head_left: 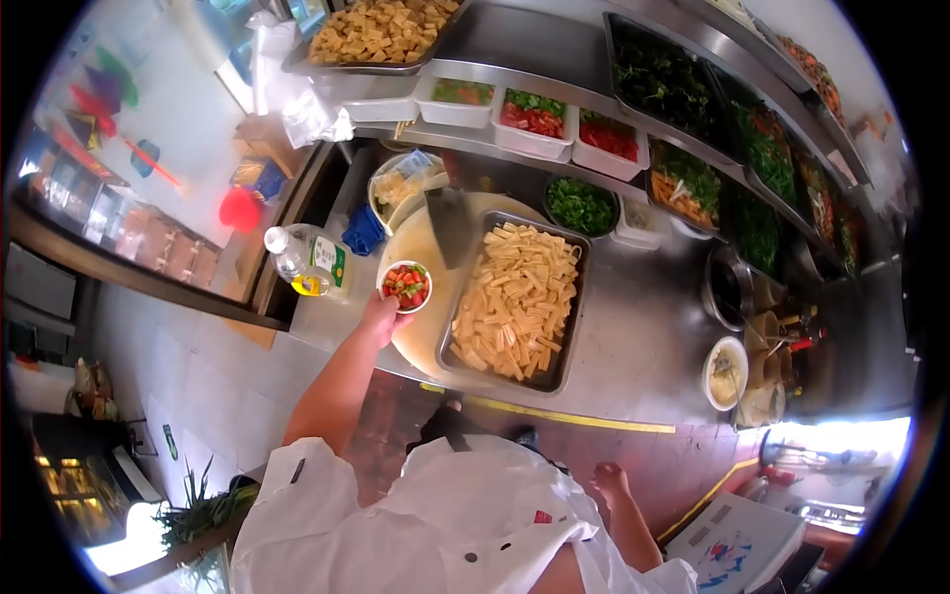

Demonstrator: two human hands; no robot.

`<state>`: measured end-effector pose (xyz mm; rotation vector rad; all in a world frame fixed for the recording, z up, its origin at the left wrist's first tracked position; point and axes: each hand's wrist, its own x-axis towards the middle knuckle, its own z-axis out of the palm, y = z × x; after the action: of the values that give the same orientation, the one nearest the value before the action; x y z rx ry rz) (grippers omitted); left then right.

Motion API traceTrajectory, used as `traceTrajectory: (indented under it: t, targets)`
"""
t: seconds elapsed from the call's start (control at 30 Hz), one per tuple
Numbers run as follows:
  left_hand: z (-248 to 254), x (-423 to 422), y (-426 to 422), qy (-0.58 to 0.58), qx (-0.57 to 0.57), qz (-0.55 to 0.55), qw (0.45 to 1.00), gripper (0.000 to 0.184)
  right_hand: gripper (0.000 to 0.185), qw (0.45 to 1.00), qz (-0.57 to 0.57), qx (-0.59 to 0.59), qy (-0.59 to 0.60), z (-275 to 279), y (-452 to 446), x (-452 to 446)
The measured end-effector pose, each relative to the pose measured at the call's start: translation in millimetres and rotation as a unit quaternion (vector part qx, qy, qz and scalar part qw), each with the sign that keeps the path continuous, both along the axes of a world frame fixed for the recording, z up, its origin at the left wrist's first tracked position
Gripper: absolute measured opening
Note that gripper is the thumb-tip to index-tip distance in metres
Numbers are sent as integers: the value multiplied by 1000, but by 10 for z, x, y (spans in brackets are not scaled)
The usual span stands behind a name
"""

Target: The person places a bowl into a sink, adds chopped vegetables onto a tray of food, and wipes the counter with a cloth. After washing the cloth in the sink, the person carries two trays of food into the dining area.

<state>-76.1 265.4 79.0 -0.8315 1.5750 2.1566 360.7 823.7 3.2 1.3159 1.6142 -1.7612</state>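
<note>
My left hand is closed on the rim of a small white bowl of chopped red and green peppers. The bowl is above the left part of a round cutting board; whether it touches the board I cannot tell. Just right of it, a metal tray is heaped with pale yellow tofu-skin strips. Behind the bowl, a cleaver lies on the board. My right hand hangs low by my side, away from the counter, its fingers loosely bent and nothing visible in them.
Left of the board stand an oil bottle, a blue cloth and a bowl with bags. Chopped greens sit behind the tray. Shelves hold tubs of cut vegetables and fried tofu. A white bowl stands right.
</note>
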Motion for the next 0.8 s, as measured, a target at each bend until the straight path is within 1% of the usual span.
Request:
traceTrajectory:
  t: [0.07,0.1,0.2,0.23,0.3,0.37,0.4,0.47,0.5,0.53,0.57,0.6,0.67,0.7,0.73,0.8]
  targets:
    - [129,-3,27,10,13,-10,1000,49,15,1000,-23,1,-5,192,-266,-40]
    - [185,-1,42,12,1,-8,1000,50,15,999,-36,-2,-6,258,-428,-73]
    - [607,67,130,45,40,-39,997,55,13,997,-14,54,-55,302,-725,-33]
    - [714,72,169,53,50,-55,996,58,14,997,-25,47,-63,293,-772,40]
    - [947,76,309,35,20,-131,991,58,16,996,-43,31,-74,259,-853,134]
    - [1013,71,479,24,-23,-214,976,59,17,991,21,83,-98,320,-895,200]
    - [1158,99,617,46,-75,-248,965,57,18,987,55,109,-109,375,-886,228]
    - [1050,76,766,64,-51,-218,972,56,17,990,7,106,-95,430,-843,320]
    - [1082,83,864,90,-104,-240,961,56,17,991,-18,103,-89,428,-837,383]
    - [1114,104,986,116,-156,-261,946,56,17,994,-76,47,-59,232,-764,559]
    - [1134,136,1091,142,-206,-279,927,56,18,991,-131,-8,-30,-216,-587,896]
    - [1102,146,1156,153,-213,-264,928,56,18,981,-183,-63,0,-469,-462,1097]
    - [1036,72,1267,182,-230,-234,927,56,20,988,-133,23,-69,-184,-478,1067]
    - [1346,161,1426,175,-258,-236,921,54,21,986,-107,65,-107,-20,-526,1050]
    - [1321,137,1463,196,-281,-251,906,53,22,984,-155,15,-87,-52,-518,1114]
    - [1102,84,1465,232,-324,-277,874,52,24,965,-243,-81,-51,-95,-439,1354]
